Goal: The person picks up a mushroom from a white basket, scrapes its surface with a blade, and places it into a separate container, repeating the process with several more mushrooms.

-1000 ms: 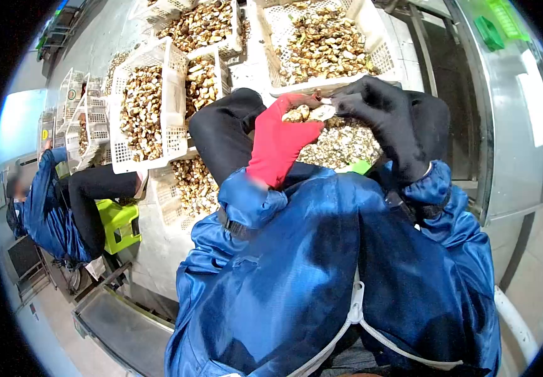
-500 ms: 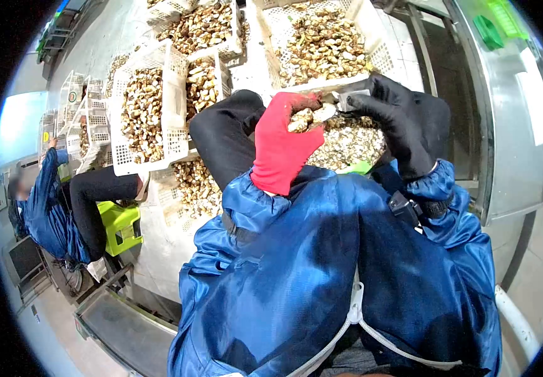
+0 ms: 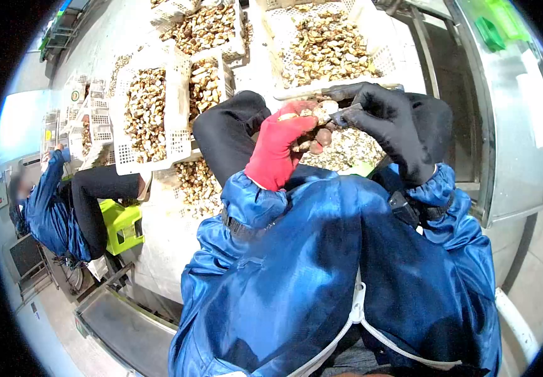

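Note:
My left hand (image 3: 276,147), in a red glove, is closed around several mushrooms (image 3: 323,136) with brown caps and pale stems. Close against them is my right hand (image 3: 392,122) in a black glove, its fingers pinching a small knife (image 3: 337,116) whose blade shows only in part. The blade end meets a pale mushroom (image 3: 328,107) at the left fingertips. Beneath both hands, between my knees, lies a heap of small pale pieces (image 3: 350,149), with a bright green edge (image 3: 363,168) showing on the near side.
A white crate (image 3: 381,58) of mushrooms stands just beyond my hands. More filled crates (image 3: 178,116) are stacked to the left. Another person (image 3: 54,210) sits at far left near a lime-green stool (image 3: 120,227). A metal table (image 3: 519,160) runs along the right.
My left hand has turned and shifted slightly left and down, now showing brown caps in its grip. The right hand stays close, its knife lower against the mushroom.

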A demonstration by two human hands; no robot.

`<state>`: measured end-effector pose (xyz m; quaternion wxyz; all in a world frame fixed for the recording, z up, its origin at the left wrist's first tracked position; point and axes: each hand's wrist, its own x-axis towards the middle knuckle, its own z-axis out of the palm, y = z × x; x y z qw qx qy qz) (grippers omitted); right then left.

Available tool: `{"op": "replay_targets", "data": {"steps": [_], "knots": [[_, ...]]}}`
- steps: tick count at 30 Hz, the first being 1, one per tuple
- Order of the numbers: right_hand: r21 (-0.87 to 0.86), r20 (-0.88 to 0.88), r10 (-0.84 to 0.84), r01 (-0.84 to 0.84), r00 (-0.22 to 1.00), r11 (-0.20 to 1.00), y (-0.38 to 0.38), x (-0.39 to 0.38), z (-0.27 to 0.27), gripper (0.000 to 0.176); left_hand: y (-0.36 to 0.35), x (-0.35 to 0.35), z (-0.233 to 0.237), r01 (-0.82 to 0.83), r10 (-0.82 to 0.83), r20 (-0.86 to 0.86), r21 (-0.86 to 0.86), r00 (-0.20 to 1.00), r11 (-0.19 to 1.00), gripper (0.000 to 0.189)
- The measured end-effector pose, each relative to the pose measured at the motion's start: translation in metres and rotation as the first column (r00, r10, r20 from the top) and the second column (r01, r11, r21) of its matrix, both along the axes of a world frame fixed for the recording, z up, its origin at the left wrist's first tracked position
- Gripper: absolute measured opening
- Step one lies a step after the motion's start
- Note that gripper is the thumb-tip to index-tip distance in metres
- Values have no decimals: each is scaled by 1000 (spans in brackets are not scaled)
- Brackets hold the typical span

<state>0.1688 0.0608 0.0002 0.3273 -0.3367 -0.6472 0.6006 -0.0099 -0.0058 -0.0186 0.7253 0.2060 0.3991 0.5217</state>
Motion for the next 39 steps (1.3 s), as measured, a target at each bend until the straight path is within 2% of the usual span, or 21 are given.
{"op": "replay_targets", "data": {"steps": [2,3,5,6,9,10,11,13,14,15,17,18,19,21,24,25,27,30,35,38,39], "knots": [[178,80,-52,37,995,983,1,-2,0,12,3,6,4,-99,93,-137,-36,986,994,34],[171,40,-59,51,997,984,-1,-5,0,13,4,8,6,-150,137,-206,-49,969,987,34],[150,-39,-73,78,997,986,-5,-10,0,15,4,7,5,-141,139,-233,6,963,990,33],[265,38,-77,64,996,962,-4,-10,0,15,3,8,5,-132,134,-255,25,958,991,32],[300,77,-85,58,993,952,-4,-8,3,16,3,7,4,-136,136,-236,18,962,991,29],[288,42,-100,84,994,954,-3,-10,-2,14,3,7,5,-138,138,-231,18,963,990,29],[95,-3,-122,122,993,988,-2,-9,0,14,3,7,5,-140,140,-227,17,964,990,29],[-296,-76,-189,159,979,942,0,-5,12,13,3,6,2,-123,123,-153,11,980,992,29],[-310,-85,-191,156,978,938,3,-3,7,13,4,6,4,-120,118,-117,-8,986,993,30],[-265,-70,-166,142,984,954,1,-4,9,13,4,5,5,-117,115,-81,-25,990,993,31],[-176,-37,-118,110,992,978,-3,-9,13,14,4,4,2,-110,117,-270,42,956,993,31],[13,-3,-51,51,999,999,-1,-8,5,15,4,4,0,-100,120,-361,73,925,992,31],[180,55,-44,34,998,983,-1,-9,1,15,4,6,-3,-86,188,-510,217,840,972,31],[375,76,-87,52,993,925,-2,-12,-4,16,6,10,-7,17,374,-713,476,593,879,31],[-81,0,-101,101,995,992,-3,-10,9,15,3,8,0,-31,289,-655,375,698,926,29],[-190,47,-147,153,988,970,1,-7,9,14,2,7,0,-38,264,-631,347,729,937,29],[-284,-27,-167,153,986,946,9,-1,-1,12,1,7,4,-65,248,-597,311,763,948,30],[-290,-103,-157,121,982,949,10,4,1,13,2,6,-1,-91,264,-540,327,799,941,31],[-295,-77,-96,69,992,953,2,-1,15,19,2,7,-4,-121,308,-529,358,791,926,31],[-214,-33,-58,49,998,976,2,-1,19,21,3,5,-3,-129,141,-191,74,971,989,32],[-210,-35,-48,40,998,977,1,-1,21,21,3,4,-4,-127,139,-195,74,971,989,32]]}}
